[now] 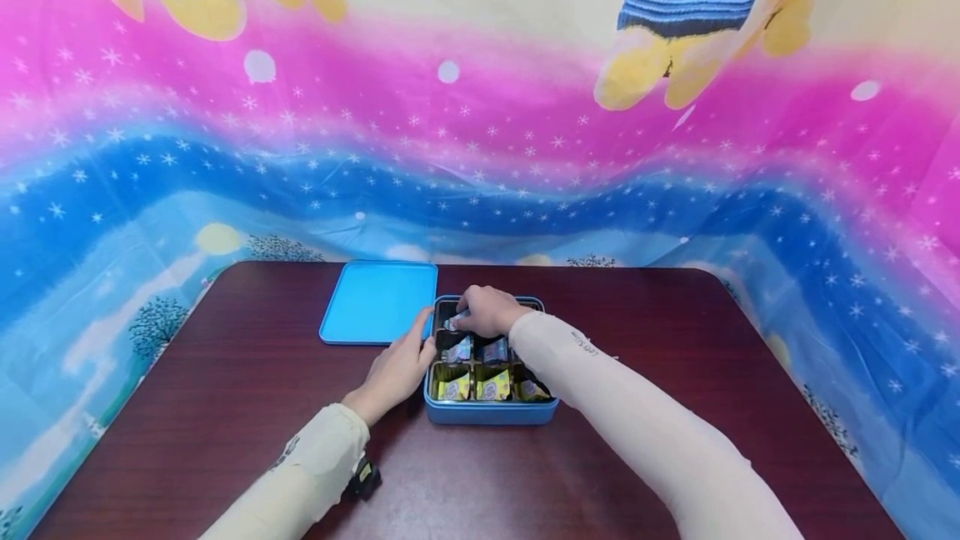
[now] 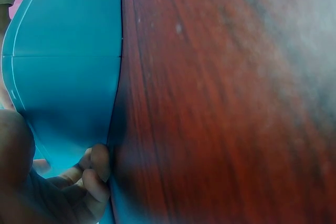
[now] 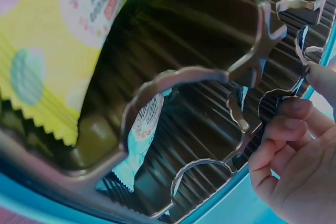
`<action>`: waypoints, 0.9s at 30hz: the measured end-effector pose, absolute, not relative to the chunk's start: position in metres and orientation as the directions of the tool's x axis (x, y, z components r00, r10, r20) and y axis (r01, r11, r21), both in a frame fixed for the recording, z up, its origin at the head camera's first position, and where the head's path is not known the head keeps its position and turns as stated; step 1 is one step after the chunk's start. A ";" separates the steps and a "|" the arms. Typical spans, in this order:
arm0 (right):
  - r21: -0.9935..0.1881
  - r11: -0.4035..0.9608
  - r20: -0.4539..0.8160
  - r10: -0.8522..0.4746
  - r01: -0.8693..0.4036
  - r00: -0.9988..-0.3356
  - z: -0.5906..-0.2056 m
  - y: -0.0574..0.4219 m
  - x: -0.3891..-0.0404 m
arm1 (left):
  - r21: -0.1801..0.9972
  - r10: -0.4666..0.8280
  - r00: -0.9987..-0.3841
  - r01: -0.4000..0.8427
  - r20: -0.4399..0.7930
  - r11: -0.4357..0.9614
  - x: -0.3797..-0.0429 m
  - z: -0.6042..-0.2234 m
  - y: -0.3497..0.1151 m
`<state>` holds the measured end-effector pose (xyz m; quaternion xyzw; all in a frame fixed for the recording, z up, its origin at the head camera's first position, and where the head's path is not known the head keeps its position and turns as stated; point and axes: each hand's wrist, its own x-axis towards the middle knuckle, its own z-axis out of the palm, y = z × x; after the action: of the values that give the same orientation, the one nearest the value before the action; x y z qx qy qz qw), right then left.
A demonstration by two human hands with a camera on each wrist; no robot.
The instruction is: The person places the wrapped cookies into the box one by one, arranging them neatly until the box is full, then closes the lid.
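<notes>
A blue rectangular box stands on the table with a dark compartment tray inside. Against its left side rests my left hand, its fingers touching the wall low down and the thumb near the rim. My right hand reaches into the far left compartment and pinches a small light-coloured wrapped packet, partly hidden by the fingers. Blue wrapped packets lie in the middle row. Yellow wrapped packets fill the near row. The right forearm covers part of the box's right side.
The box's blue lid lies flat on the table, left of the box and behind the left hand. A dark reddish-brown table carries everything. Behind it hangs a colourful printed cloth. A small black device sits at the left wrist.
</notes>
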<state>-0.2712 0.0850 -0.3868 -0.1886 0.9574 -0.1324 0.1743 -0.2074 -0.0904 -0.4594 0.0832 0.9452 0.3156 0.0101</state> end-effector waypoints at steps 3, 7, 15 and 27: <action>-0.332 0.887 -0.284 -0.419 -0.321 -0.862 -0.386 0.087 -0.271 | 0.595 0.165 -0.986 0.154 0.036 0.789 -0.207 -0.460 -0.090; -0.349 0.877 -0.278 -0.434 -0.331 -0.857 -0.386 0.089 -0.271 | 0.593 0.164 -0.986 0.154 0.038 0.790 -0.207 -0.460 -0.090; -0.380 0.863 -0.243 -0.441 -0.333 -0.864 -0.384 0.094 -0.271 | 0.592 0.164 -0.985 0.159 0.046 0.790 -0.207 -0.459 -0.090; -0.418 0.843 -0.182 -0.443 -0.338 -0.878 -0.383 0.104 -0.272 | 0.604 0.166 -0.985 0.162 0.050 0.780 -0.206 -0.458 -0.090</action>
<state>-0.2719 0.1041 -0.3831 -0.2055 0.9502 -0.1902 0.1369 -0.2057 -0.0904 -0.4580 0.0870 0.9435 0.3196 0.0031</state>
